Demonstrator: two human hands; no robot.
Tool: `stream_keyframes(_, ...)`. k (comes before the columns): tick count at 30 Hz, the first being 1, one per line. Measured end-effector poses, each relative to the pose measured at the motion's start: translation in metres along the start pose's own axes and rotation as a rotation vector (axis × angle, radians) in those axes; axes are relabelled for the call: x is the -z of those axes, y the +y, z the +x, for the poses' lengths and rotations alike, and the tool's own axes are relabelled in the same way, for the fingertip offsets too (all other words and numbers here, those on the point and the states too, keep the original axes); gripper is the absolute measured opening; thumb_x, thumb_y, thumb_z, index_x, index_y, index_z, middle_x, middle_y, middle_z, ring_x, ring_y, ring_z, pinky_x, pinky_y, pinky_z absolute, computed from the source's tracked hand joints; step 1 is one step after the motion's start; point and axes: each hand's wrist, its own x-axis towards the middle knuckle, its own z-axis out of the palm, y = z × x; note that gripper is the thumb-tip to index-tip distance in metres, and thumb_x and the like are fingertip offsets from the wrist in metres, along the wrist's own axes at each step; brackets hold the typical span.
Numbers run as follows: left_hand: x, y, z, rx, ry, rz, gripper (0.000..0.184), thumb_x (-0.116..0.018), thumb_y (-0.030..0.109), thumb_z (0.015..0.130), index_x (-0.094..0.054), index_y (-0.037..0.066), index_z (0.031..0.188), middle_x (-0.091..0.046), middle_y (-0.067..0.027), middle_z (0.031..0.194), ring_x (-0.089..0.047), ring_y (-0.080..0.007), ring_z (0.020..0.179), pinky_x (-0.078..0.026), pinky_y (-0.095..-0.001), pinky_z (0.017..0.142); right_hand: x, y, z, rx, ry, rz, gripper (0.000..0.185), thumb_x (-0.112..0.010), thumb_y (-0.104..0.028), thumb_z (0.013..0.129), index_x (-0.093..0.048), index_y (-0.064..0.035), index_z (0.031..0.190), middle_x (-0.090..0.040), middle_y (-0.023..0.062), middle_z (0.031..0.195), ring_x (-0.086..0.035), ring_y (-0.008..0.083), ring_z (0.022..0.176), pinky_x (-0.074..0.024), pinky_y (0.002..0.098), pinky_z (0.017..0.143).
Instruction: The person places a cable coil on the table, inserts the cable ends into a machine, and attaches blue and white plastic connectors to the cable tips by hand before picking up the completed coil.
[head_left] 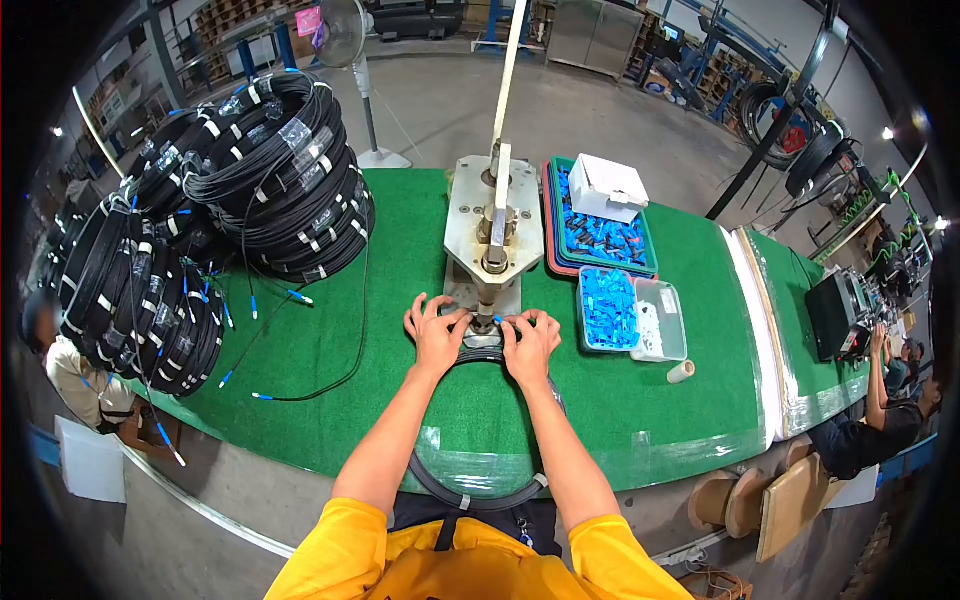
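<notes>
At the base of a metal hand press [492, 235], both hands meet from either side. My left hand [437, 335] is closed in a pinch, thumb and index fingertips against the press's lower die; what lies between them is hidden. My right hand [531, 343] pinches a small blue connector [497, 320] beside the ram. Below them, a coil of black cable [480, 502] lies between my forearms, its near side over the table's front edge and its far side close under my hands.
Stacked black cable coils [290, 180] with blue-tipped ends stand at left. On the right are a green tray [648, 262] of blue parts, a white box [608, 188], a tub of blue pieces [608, 308], a clear tub [672, 345] and a small roll [681, 372]. A co-worker [868, 425] sits far right.
</notes>
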Motion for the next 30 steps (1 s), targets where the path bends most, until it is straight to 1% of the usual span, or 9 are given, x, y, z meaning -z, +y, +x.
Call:
stream_keyframes(5,0.0018,0.0016,0.0002,0.018,-0.005,-0.015,0.014,-0.071,0.031,0.085,-0.079,0.024,0.093,-0.061,-0.0032,0.122,-0.036,-0.0362,0.133,-0.018,-0.0552,0.110,-0.0016,0.0006,0.0005,-0.019,-0.007,-0.004,0.012,-0.069,-0.025,0.086,-0.074,-0.0161,0.093,-0.055,0.0077,0.112,-0.043,0.0321,0.114,-0.0310,0.0492,0.098)
stream_keyframes(8,0.0023,0.0008,0.0010,0.010,-0.013,-0.042,0.014,-0.071,0.032,0.085,-0.079,0.024,0.093,-0.061,-0.0033,0.121,-0.036,-0.0362,0.133,-0.018,-0.0541,0.110,-0.0028,0.0015,-0.0014,0.021,0.007,-0.005,0.012,-0.069,-0.025,0.087,-0.074,-0.0164,0.093,-0.055,0.0080,0.112,-0.043,0.0323,0.114,-0.0312,0.0494,0.098)
stream_keyframes(10,0.0002,0.0017,0.0009,0.063,-0.028,-0.035,0.015,-0.071,0.032,0.085,-0.079,0.023,0.092,-0.062,-0.0033,0.121,-0.037,-0.0360,0.132,-0.019,-0.0531,0.110,-0.0016,0.0040,-0.0010,0.047,0.008,0.005,0.012,-0.069,-0.025,0.087,-0.074,-0.0163,0.093,-0.055,0.0081,0.112,-0.043,0.0324,0.114,-0.0316,0.0496,0.097)
stream_keyframes(14,0.0018,-0.0020,0.0013,0.006,-0.016,-0.051,0.015,-0.070,0.033,0.085,-0.079,0.024,0.092,-0.062,-0.0033,0.121,-0.037,-0.0356,0.132,-0.019,-0.0531,0.110,-0.0053,0.0018,-0.0005,-0.006,0.010,-0.019,0.011,-0.069,-0.024,0.086,-0.074,-0.0163,0.092,-0.055,0.0080,0.112,-0.043,0.0324,0.114,-0.0317,0.0494,0.097)
stream_keyframes(17,-0.0009,0.0007,0.0013,0.049,-0.035,-0.008,0.016,-0.070,0.034,0.085,-0.079,0.024,0.093,-0.062,-0.0033,0.121,-0.037,-0.0352,0.133,-0.020,-0.0530,0.110,-0.0011,0.0039,-0.0009,0.041,0.013,-0.016,0.012,-0.070,-0.025,0.086,-0.074,-0.0160,0.092,-0.055,0.0076,0.113,-0.043,0.0322,0.114,-0.0314,0.0490,0.097)
stream_keyframes(19,0.0011,-0.0004,0.0005,0.003,-0.012,-0.031,0.016,-0.070,0.034,0.085,-0.079,0.024,0.093,-0.062,-0.0032,0.122,-0.037,-0.0351,0.132,-0.020,-0.0530,0.110,-0.0005,0.0044,-0.0007,0.009,0.004,0.004,0.013,-0.070,-0.025,0.085,-0.075,-0.0158,0.093,-0.055,0.0073,0.113,-0.043,0.0319,0.115,-0.0314,0.0485,0.097)
stream_keyframes(23,0.0014,-0.0002,0.0011,0.023,-0.033,-0.002,0.017,-0.070,0.034,0.085,-0.079,0.024,0.095,-0.061,-0.0036,0.124,-0.036,-0.0352,0.133,-0.020,-0.0531,0.110,-0.0018,0.0016,0.0005,-0.017,0.010,-0.019,0.013,-0.070,-0.024,0.085,-0.074,-0.0155,0.094,-0.055,0.0070,0.114,-0.042,0.0314,0.115,-0.0313,0.0483,0.097)
stream_keyframes(25,0.0005,-0.0005,0.0009,0.053,-0.047,-0.036,0.017,-0.070,0.033,0.086,-0.079,0.024,0.098,-0.061,-0.0040,0.125,-0.036,-0.0354,0.134,-0.021,-0.0528,0.111,-0.0016,0.0002,0.0005,-0.027,0.118,0.091,0.014,-0.070,-0.024,0.085,-0.074,-0.0155,0.096,-0.055,0.0066,0.114,-0.042,0.0309,0.116,-0.0309,0.0483,0.098)
stream_keyframes(30,0.0012,-0.0003,-0.0010,0.015,-0.038,-0.056,0.019,-0.071,0.031,0.086,-0.078,0.022,0.100,-0.061,-0.0032,0.124,-0.037,-0.0347,0.134,-0.022,-0.0515,0.111,0.0010,0.0021,-0.0009,-0.055,0.083,0.086,0.016,-0.072,-0.026,0.084,-0.074,-0.0160,0.097,-0.055,0.0071,0.115,-0.041,0.0307,0.116,-0.0303,0.0484,0.099)
